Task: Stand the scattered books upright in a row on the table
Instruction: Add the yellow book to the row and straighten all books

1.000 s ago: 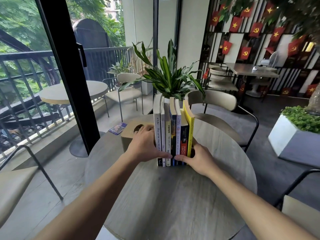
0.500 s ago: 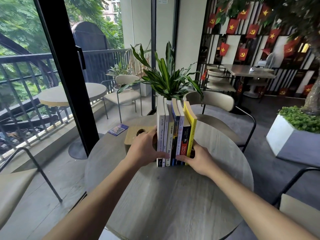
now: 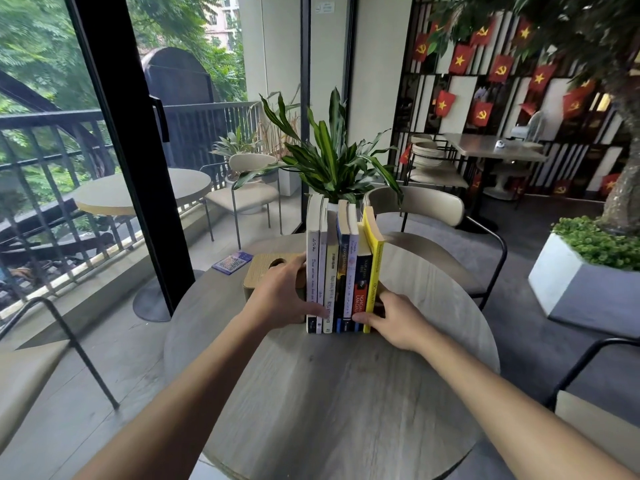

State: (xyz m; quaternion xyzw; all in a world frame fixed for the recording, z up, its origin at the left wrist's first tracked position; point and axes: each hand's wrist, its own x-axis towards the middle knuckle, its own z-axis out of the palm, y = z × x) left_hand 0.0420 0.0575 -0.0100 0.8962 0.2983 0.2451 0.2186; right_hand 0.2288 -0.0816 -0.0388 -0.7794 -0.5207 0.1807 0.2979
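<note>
Row of upright paperback books point(image 3: 341, 271) on round grey wood worktop point(image 3: 332, 393); left hand point(image 3: 280, 297) and right hand point(image 3: 398, 322) fingers clamped on row's ends; tan wooden box point(image 3: 266, 271) just left of row.

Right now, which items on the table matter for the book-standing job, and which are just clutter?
In the job:
row of books
left hand
right hand
round table

Just lying about:
wooden box
QR card
potted plant

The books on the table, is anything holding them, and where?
Both hands press the row of books near its base: left hand on the white end, right hand by the yellow end.
</note>
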